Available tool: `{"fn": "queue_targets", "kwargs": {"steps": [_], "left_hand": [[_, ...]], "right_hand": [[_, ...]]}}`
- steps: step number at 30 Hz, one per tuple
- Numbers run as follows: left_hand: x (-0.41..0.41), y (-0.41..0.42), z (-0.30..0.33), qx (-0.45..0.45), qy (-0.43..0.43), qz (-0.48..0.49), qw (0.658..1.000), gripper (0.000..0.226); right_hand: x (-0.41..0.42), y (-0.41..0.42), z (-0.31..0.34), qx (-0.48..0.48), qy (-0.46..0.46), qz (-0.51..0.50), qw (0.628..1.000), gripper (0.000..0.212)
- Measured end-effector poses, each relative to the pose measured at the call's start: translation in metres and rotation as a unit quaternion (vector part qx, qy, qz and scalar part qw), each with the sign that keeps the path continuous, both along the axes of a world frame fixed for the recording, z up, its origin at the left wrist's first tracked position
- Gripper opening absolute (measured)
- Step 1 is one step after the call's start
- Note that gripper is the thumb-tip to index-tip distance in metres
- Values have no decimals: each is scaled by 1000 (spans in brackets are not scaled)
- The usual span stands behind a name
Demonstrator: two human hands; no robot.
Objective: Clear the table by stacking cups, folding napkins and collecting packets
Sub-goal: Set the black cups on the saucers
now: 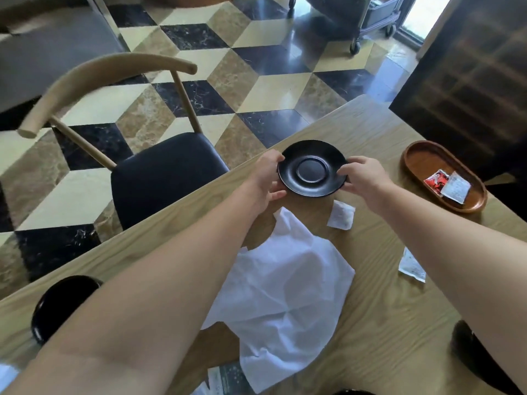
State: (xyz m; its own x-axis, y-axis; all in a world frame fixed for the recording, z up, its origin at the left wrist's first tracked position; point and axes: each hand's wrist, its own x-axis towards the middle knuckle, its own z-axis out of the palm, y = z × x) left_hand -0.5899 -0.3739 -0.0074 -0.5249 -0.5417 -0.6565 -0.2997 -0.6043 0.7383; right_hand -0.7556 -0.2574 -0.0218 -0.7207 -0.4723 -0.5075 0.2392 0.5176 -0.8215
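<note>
**A:** Which step are you on?

**B:** Clearing crockery, by the look of it. Your left hand (269, 178) grips the left rim of the black saucer (312, 168), thumb over the top and fingers curled beneath; your right hand (360, 178) pinches the right rim the same way. The saucer is near the far edge of the table (385, 323), and I cannot tell whether it is lifted or resting on the wood.

**A:** What does the next move call for?

**B:** I'd judge you need a place to set it. Keep it level, carry it over the napkin without snagging it, and stack it with other dark crockery.

**A:** Count things for me, left to right.

**B:** One dark dish (57, 306) at the near-left edge, half hidden under your forearm. One saucer in your hands. One crumpled white napkin (285, 295) mid-table, unfolded. Two loose pale packets: one (341, 215) just beyond the napkin, one (412, 267) toward the right edge beside your right forearm. One wooden tray (419, 155) at the far-right corner, holding two packets (447, 185), one red, one pale. Another dark object (464, 349) sits at the near-right edge, mostly hidden. No cups are plainly visible.
</note>
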Motion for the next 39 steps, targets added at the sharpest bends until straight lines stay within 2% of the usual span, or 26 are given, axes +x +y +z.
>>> {"fn": "queue_targets", "kwargs": {"steps": [2,7,9,12,16,21,25,32,34,37,39], "left_hand": [[28,-9,7,13,8,51,999,18],[106,-34,16,8,-2,128,992,55],[130,-40,17,15,-20,134,991,60],[167,-45,15,26,-31,159,986,61],[199,-44,6,40,-42,190,980,59],[214,-44,0,52,-64,199,976,51],[219,-45,-9,46,-77,184,979,48],[223,-49,-11,39,-86,173,980,49],[221,-44,-5,3,-118,177,977,43],[218,-20,11,-189,-205,200,939,23],[215,22,28,-240,-164,216,932,18]], "right_hand": [[19,-14,10,1,-3,33,999,30],[80,-51,25,-15,-34,120,992,40],[99,-60,29,-16,-48,154,987,39],[130,-73,33,-4,-60,188,980,24],[158,-85,26,14,-63,224,972,23],[171,-92,13,37,-67,229,971,26],[176,-93,6,43,-64,233,969,39],[181,-92,-4,56,-70,215,972,38],[183,-88,1,47,-45,198,978,47],[190,-67,22,-8,36,107,994,49],[208,-31,42,-79,28,54,995,41]]}}
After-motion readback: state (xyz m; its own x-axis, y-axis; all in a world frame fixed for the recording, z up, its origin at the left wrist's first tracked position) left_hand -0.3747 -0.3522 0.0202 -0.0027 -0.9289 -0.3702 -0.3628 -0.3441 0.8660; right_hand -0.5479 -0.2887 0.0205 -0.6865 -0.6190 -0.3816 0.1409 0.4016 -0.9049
